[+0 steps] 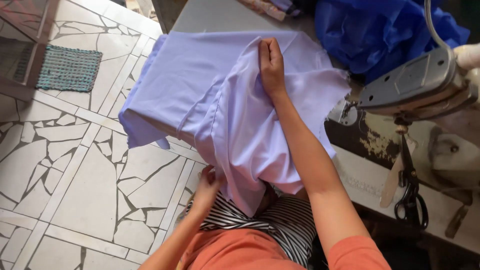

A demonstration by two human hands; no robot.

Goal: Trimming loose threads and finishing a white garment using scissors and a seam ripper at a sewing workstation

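The lilac cloth (pixel 235 100) lies half spread: its far part rests flat on the grey surface (pixel 210 17), while the near part hangs bunched over the edge toward the person's lap. The right hand (pixel 271 65) pinches a fold at the far middle in a tight grip. The left hand (pixel 207 182) holds the near hanging edge, fingers partly hidden. The folds are not yet smoothed. A sewing machine (pixel 420 82) and scissors (pixel 411 192) sit to the right.

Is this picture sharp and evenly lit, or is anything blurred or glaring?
Head view: soft daylight, no harsh glare; the lilac cloth and right hand look fairly sharp, the left hand sits in the cloth's shade, the sewing machine at the right edge is bright and slightly stretched, and the floor under the table is dark.
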